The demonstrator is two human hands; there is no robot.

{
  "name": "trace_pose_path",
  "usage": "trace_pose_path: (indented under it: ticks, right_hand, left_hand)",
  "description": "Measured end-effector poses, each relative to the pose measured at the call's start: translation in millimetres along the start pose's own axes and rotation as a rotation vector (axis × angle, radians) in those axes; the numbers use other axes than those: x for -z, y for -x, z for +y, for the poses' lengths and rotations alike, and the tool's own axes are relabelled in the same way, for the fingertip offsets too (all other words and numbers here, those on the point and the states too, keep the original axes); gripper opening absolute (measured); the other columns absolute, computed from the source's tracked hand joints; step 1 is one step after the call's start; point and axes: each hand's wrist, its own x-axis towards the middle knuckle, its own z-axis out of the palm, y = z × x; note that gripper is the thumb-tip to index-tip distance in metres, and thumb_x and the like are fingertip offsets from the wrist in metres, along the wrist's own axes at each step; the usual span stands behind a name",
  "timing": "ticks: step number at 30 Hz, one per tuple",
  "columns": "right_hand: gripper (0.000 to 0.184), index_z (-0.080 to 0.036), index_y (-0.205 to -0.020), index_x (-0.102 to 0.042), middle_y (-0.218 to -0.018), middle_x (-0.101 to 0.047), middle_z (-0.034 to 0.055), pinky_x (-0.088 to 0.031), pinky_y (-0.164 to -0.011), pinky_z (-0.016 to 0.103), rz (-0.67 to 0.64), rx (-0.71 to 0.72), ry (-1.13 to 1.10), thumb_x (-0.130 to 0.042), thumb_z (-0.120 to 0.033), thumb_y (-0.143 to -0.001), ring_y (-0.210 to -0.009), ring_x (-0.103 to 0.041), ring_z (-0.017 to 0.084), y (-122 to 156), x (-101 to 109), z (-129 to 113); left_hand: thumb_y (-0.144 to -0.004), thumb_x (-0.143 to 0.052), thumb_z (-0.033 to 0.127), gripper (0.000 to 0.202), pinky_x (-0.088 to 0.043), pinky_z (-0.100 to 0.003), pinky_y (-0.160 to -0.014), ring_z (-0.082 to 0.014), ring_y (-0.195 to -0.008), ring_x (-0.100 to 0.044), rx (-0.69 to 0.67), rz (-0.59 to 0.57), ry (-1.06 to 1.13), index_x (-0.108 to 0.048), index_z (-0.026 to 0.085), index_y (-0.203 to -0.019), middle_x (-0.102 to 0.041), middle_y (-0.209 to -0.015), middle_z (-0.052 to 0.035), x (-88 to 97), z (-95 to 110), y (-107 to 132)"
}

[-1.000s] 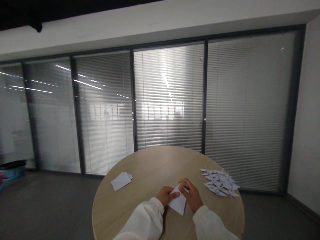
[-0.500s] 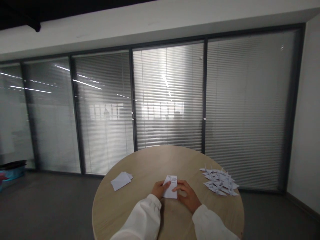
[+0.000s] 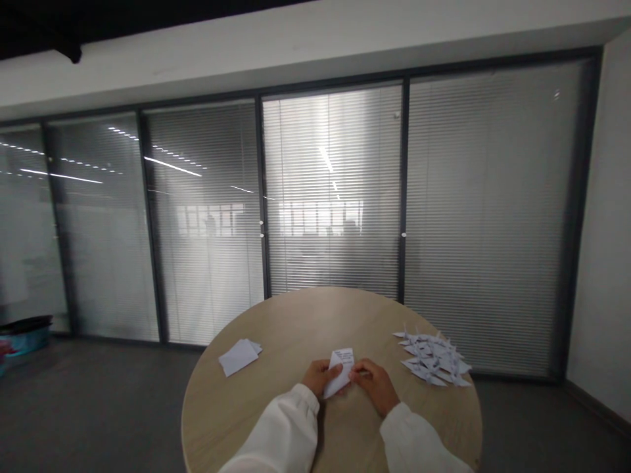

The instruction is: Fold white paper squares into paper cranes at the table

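Observation:
A small white sheet of paper point(image 3: 341, 368) with faint print at its top is held upright just above the round wooden table point(image 3: 296, 322). My left hand point(image 3: 318, 378) pinches its lower left edge. My right hand point(image 3: 377, 384) pinches its right side, fingers curled. Both arms wear white sleeves. The paper is partly folded and tilts to the left.
A small stack of white square sheets point(image 3: 239, 356) lies on the table's left. A pile of several folded paper cranes point(image 3: 432, 360) lies on the right. Glass walls with blinds stand behind. A dark bin point(image 3: 22, 335) sits on the floor far left.
The paper lay flat under both hands a second ago, then was lifted upright; now it is folded narrower and tilted, with both hands drawn closer together.

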Motion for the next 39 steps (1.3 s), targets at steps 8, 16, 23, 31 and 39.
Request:
trace_pose_path:
  ticks: [8, 16, 23, 31, 39]
  right_hand:
    - [0.021, -0.019, -0.065, -0.058, -0.064, -0.062, -0.0024, -0.043, -0.057, 0.022, 0.054, -0.082, 0.079, -0.059, -0.040, -0.063, -0.059, -0.056, 0.014, -0.1, 1.6, 3.2]
    - [0.016, -0.019, -0.065, -0.057, -0.061, -0.060, -0.0024, -0.041, -0.055, 0.021, 0.080, -0.074, 0.038, -0.059, -0.034, -0.062, -0.059, -0.055, 0.014, 0.4, -0.7, -0.6]
    - [0.015, -0.019, -0.064, -0.056, -0.055, -0.055, -0.0045, -0.039, -0.052, 0.020, 0.101, -0.070, 0.055, -0.060, -0.033, -0.061, -0.055, -0.052, 0.012, -0.2, -1.3, 2.5]
    - [0.025, -0.024, -0.076, -0.043, -0.066, -0.063, -0.0041, -0.044, -0.056, 0.024, 0.114, -0.081, -0.052, -0.061, -0.030, -0.060, -0.059, -0.059, 0.015, 1.5, -0.2, -1.8]
    - [0.029, -0.025, -0.083, -0.041, -0.063, -0.062, -0.0041, -0.046, -0.057, 0.026, 0.088, -0.096, -0.118, -0.061, -0.027, -0.062, -0.060, -0.061, 0.016, 1.7, -1.3, -4.3]
  left_hand:
    - [-0.055, -0.062, 0.054, 0.053, -0.045, -0.029, -0.053, -0.0180, -0.056, -0.059, 0.057, -0.147, 0.064, -0.065, 0.007, -0.080, -0.066, -0.065, -0.0101, -6.0, 2.6, 5.0]
    - [-0.054, -0.066, 0.048, 0.049, -0.046, -0.033, -0.059, -0.0210, -0.063, -0.061, 0.053, -0.140, 0.019, -0.065, 0.009, -0.084, -0.066, -0.069, -0.0086, -3.6, -1.3, 3.4]
    - [-0.056, -0.064, 0.049, 0.047, -0.046, -0.032, -0.055, -0.0187, -0.056, -0.060, 0.070, -0.147, 0.009, -0.064, 0.008, -0.079, -0.066, -0.063, -0.0087, -5.7, -1.1, 5.6]
    - [-0.059, -0.061, 0.050, 0.047, -0.047, -0.030, -0.054, -0.0168, -0.053, -0.059, 0.044, -0.164, -0.019, -0.064, 0.008, -0.079, -0.065, -0.061, -0.0086, -8.1, 1.0, 8.4]
    - [-0.063, -0.058, 0.048, 0.045, -0.047, -0.028, -0.051, -0.0162, -0.052, -0.058, 0.007, -0.152, -0.055, -0.064, 0.008, -0.082, -0.064, -0.061, -0.0079, -8.6, 2.1, 9.8]
